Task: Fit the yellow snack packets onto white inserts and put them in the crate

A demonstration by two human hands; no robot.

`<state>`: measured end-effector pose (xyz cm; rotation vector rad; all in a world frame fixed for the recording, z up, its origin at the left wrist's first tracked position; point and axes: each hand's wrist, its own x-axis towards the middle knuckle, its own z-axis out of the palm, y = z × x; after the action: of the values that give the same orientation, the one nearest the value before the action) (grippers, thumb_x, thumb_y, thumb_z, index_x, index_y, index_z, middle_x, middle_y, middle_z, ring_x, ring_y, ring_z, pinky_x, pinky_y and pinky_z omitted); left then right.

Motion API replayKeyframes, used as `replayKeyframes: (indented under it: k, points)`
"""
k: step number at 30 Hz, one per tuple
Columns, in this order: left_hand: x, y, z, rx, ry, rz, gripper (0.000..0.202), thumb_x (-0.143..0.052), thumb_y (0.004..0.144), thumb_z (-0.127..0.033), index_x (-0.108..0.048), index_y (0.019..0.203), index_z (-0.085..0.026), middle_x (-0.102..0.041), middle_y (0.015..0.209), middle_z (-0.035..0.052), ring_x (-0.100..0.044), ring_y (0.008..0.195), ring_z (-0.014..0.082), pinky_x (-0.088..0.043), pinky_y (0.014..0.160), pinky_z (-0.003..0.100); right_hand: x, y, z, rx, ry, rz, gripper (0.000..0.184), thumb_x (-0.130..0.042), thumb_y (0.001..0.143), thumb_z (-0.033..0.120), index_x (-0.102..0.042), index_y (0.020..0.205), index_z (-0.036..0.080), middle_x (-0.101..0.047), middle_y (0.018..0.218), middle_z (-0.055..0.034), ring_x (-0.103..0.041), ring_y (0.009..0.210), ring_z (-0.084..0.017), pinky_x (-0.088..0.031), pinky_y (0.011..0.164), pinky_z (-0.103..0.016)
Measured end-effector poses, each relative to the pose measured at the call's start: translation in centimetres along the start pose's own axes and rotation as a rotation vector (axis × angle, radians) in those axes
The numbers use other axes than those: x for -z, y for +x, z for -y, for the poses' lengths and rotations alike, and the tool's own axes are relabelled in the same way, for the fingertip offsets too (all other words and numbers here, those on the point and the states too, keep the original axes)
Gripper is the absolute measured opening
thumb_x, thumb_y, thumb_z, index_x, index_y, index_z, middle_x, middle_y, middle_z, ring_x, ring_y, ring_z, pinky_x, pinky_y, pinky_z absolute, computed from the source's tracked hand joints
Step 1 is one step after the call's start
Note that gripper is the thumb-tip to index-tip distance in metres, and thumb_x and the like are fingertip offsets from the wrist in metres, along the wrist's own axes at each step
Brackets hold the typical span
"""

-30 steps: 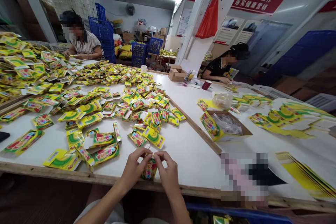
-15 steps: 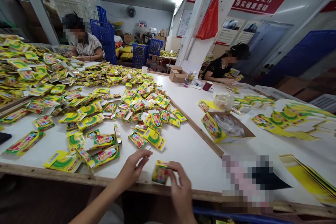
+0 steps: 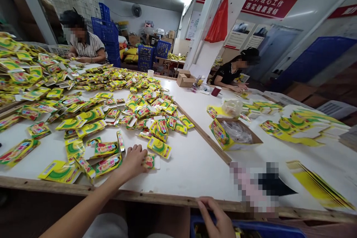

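My left hand [image 3: 134, 160] reaches out over the white table [image 3: 192, 167]. Its fingers are curled down on a flat yellow carton blank [image 3: 150, 161] at the near edge of a big heap of the same yellow-green blanks [image 3: 111, 111]. My right hand [image 3: 219, 218] is low, below the table's wooden front edge, over a blue bin [image 3: 267, 228]. I see its back and thumb; the fingertips are out of sight. The folded little box it held earlier does not show.
A wooden strip [image 3: 205, 135] divides the table. Right of it stand an open carton with a plastic bag [image 3: 237, 134] and stacks of yellow sheets [image 3: 318, 186]. Two other people [image 3: 83, 44] [image 3: 234, 70] sit at the far side, with a small cardboard box [image 3: 185, 79] and red cup [image 3: 214, 91].
Both hands were folding a small box together. My right hand has carried it down and right, below the table edge. My left hand has moved forward onto a flat blank.
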<state>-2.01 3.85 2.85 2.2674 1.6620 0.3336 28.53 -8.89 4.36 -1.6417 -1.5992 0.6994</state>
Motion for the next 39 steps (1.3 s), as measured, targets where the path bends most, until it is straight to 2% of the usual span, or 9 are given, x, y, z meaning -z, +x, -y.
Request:
replayKeyframes:
  k: [3,6,11,18,23,27,30,33,39]
  points:
    - [-0.8,-1.5,-1.8,0.028,-0.220,-0.019,0.045,-0.075,0.063,-0.036,-0.050,0.097,-0.021,-0.059,0.098,0.0061,-0.056,0.092,0.0273,-0.042,0.081,0.037,-4.4,1.3,2.4,0.026,0.164,-0.021,0.023,-0.060,0.083,0.042,-0.068,0.083,0.021,-0.072,0.087,-0.0059,-0.068,0.082,-0.022,-0.054,0.076,-0.026]
    - [-2.2,-2.8,-3.8,0.021,-0.716,-0.072,0.043,-0.069,0.073,-0.033,-0.037,0.101,-0.023,-0.060,0.090,0.0018,-0.059,0.081,0.0207,-0.046,0.072,0.030,-8.4,2.9,3.6,0.036,0.361,-0.092,0.021,-0.061,0.083,0.039,-0.063,0.094,0.021,-0.070,0.095,-0.0072,-0.068,0.085,-0.021,-0.055,0.077,-0.029]
    - [-3.6,-3.9,-5.4,-0.061,-1.172,-0.135,0.035,-0.052,0.090,-0.030,-0.030,0.117,-0.027,-0.063,0.100,0.0036,-0.063,0.084,0.0175,-0.049,0.076,0.030,-11.7,4.6,3.6,0.068,0.527,-0.145,0.023,-0.061,0.085,0.036,-0.055,0.101,0.021,-0.066,0.095,-0.0056,-0.067,0.087,-0.019,-0.055,0.076,-0.029]
    - [-3.6,-4.2,-4.6,-0.056,-1.170,-0.088,0.046,-0.056,0.088,-0.028,-0.035,0.129,-0.028,-0.063,0.098,0.0029,-0.064,0.079,0.0164,-0.050,0.071,0.027,-11.3,4.8,2.8,0.126,0.495,-0.011,0.029,-0.054,0.090,0.027,-0.052,0.118,0.021,-0.067,0.104,-0.0070,-0.066,0.089,-0.018,-0.053,0.081,-0.030]
    - [-2.9,-3.9,-4.2,-0.050,-1.099,-0.065,0.029,-0.057,0.087,-0.027,-0.052,0.115,-0.025,-0.066,0.093,0.0018,-0.064,0.075,0.0166,-0.051,0.070,0.026,-10.7,6.0,3.4,0.174,0.436,0.105,0.018,-0.056,0.086,0.023,-0.064,0.101,0.020,-0.071,0.093,-0.0040,-0.066,0.082,-0.018,-0.051,0.077,-0.027]
    - [-2.6,-3.6,-3.8,-0.076,-0.977,-0.192,0.014,-0.053,0.089,-0.027,-0.064,0.096,-0.021,-0.068,0.097,0.0048,-0.064,0.091,0.0209,-0.050,0.083,0.031,-11.1,7.1,4.4,0.213,0.405,0.082,0.013,-0.056,0.086,0.026,-0.067,0.086,0.020,-0.070,0.089,-0.0042,-0.065,0.084,-0.019,-0.050,0.076,-0.027]
    - [-2.9,-3.4,-3.7,-0.068,-1.009,-0.291,0.021,-0.053,0.088,-0.025,-0.059,0.108,-0.022,-0.067,0.106,0.0059,-0.062,0.102,0.0220,-0.048,0.090,0.033,-11.7,7.2,4.7,0.203,0.445,0.030,0.015,-0.055,0.087,0.027,-0.065,0.098,0.020,-0.069,0.092,-0.0048,-0.065,0.086,-0.020,-0.051,0.078,-0.029]
    - [-3.0,-3.4,-3.8,-0.063,-1.074,-0.280,0.029,-0.052,0.089,-0.025,-0.053,0.117,-0.023,-0.068,0.105,0.0057,-0.064,0.097,0.0206,-0.050,0.087,0.033,-11.9,7.1,4.6,0.188,0.476,0.018,0.023,-0.055,0.088,0.026,-0.061,0.110,0.021,-0.069,0.095,-0.0046,-0.065,0.085,-0.019,-0.051,0.077,-0.029]
    - [-1.8,-3.9,-4.2,-0.077,-0.962,-0.315,0.014,-0.057,0.087,-0.029,-0.066,0.091,-0.019,-0.069,0.094,0.0060,-0.064,0.092,0.0211,-0.050,0.084,0.032,-11.4,6.6,4.6,0.280,0.393,0.053,0.010,-0.061,0.084,0.025,-0.068,0.090,0.021,-0.068,0.095,-0.0049,-0.063,0.090,-0.019,-0.050,0.075,-0.027]
